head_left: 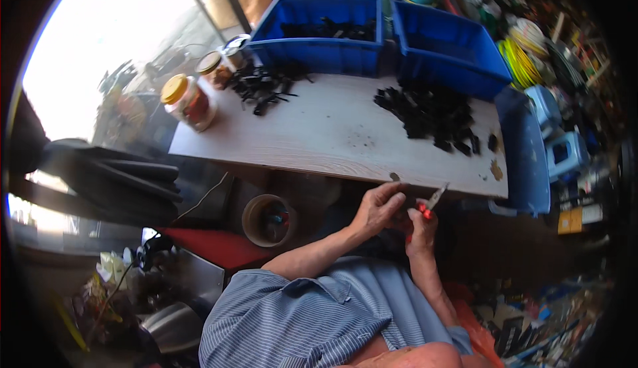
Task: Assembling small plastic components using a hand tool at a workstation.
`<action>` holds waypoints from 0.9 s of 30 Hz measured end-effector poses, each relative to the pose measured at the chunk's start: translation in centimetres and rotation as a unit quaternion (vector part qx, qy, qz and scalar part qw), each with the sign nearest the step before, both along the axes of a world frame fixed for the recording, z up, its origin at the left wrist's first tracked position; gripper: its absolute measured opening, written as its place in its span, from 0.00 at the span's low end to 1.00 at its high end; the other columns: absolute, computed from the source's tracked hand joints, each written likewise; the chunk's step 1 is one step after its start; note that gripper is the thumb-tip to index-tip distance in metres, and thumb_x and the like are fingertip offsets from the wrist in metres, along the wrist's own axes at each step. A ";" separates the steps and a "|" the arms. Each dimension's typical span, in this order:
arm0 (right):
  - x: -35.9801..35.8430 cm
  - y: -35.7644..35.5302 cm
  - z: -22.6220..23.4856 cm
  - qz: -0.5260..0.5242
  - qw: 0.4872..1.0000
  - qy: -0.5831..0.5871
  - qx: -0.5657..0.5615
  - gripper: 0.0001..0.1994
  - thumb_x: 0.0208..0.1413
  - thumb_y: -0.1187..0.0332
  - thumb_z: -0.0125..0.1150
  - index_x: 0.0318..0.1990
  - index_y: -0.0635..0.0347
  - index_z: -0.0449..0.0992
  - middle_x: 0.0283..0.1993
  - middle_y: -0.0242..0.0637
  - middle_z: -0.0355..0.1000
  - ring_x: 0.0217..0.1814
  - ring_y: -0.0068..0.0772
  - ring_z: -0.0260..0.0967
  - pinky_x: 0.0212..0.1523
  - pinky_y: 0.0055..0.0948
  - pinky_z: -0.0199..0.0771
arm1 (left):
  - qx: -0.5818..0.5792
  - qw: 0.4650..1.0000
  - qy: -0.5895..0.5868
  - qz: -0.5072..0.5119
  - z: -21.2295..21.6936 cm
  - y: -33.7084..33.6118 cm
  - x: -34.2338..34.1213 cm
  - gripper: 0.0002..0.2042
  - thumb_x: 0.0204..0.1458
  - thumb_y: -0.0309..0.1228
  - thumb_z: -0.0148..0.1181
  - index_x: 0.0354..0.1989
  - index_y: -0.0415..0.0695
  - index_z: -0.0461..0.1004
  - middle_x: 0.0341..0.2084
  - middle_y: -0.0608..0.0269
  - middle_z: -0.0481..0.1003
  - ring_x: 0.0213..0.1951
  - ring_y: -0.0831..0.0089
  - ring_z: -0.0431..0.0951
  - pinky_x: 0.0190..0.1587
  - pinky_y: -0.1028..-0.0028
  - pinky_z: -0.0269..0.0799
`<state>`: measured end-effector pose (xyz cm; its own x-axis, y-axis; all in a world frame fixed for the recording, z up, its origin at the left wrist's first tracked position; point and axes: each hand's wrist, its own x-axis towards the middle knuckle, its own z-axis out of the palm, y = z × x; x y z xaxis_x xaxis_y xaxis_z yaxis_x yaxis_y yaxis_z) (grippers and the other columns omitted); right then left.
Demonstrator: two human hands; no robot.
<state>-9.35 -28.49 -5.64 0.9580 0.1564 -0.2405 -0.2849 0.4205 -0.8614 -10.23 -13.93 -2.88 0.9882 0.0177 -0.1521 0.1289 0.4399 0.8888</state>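
My right hand (422,230) is closed around red-handled pliers (435,198). Their narrow metal jaws point up and to the right, close to the table's front edge. Just left of them, my left hand (377,210) hovers by the same edge, fingers stretched out and thumb a little apart, with nothing visible in it. Beyond my hands, on the pale wood-grain table (319,135), lies a large heap of small black pieces (432,115) at the right. A smaller heap of black pieces (259,85) is at the far left.
Two blue bins stand along the back, the left bin (316,52) with black pieces inside, the right bin (452,69) beside it. Jars (189,105) stand at the left corner. A blue tub (525,155) adjoins the right edge. Below the table is a round bucket (266,220).
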 end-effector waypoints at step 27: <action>-1.9 2.3 1.1 -0.013 0.996 0.027 -0.087 0.17 0.52 0.65 0.59 0.48 0.58 0.66 0.39 0.37 0.68 0.37 0.33 0.72 0.33 0.35 0.80 | 0.110 0.993 -0.009 0.050 -3.0 0.9 -1.0 0.18 0.61 0.32 0.55 0.54 0.32 0.69 0.27 0.59 0.75 0.25 0.76 0.74 0.25 0.74 0.73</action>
